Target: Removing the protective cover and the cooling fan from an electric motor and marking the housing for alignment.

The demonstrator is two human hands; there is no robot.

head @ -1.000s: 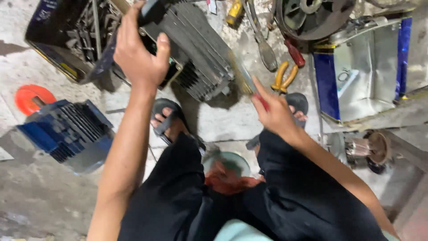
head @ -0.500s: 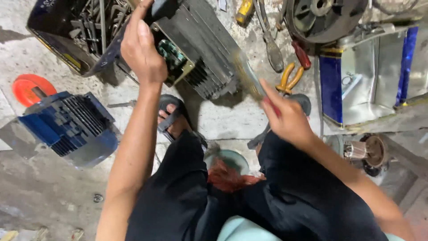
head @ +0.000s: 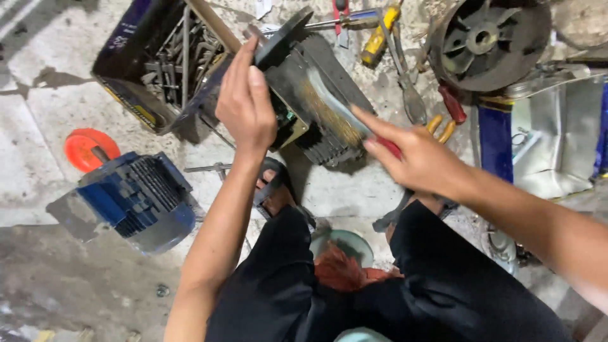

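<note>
Blue box (head: 145,69): set at upper left, filled with metal tools.
Left hand (head: 246,101): clasped on grey motor (head: 316,101), now tilted more.
Right hand (head: 418,158): closed on brush (head: 335,117), moved onto motor.

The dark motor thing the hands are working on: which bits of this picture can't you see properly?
- Dark finned motor, head view: its near end is hidden by the left hand.
- Wire brush: bristles blurred; the right hand covers its red handle.
- Round grey housing: cut off by the top edge.
- Tools in the open toolbox: too small and tangled to tell apart.
</note>
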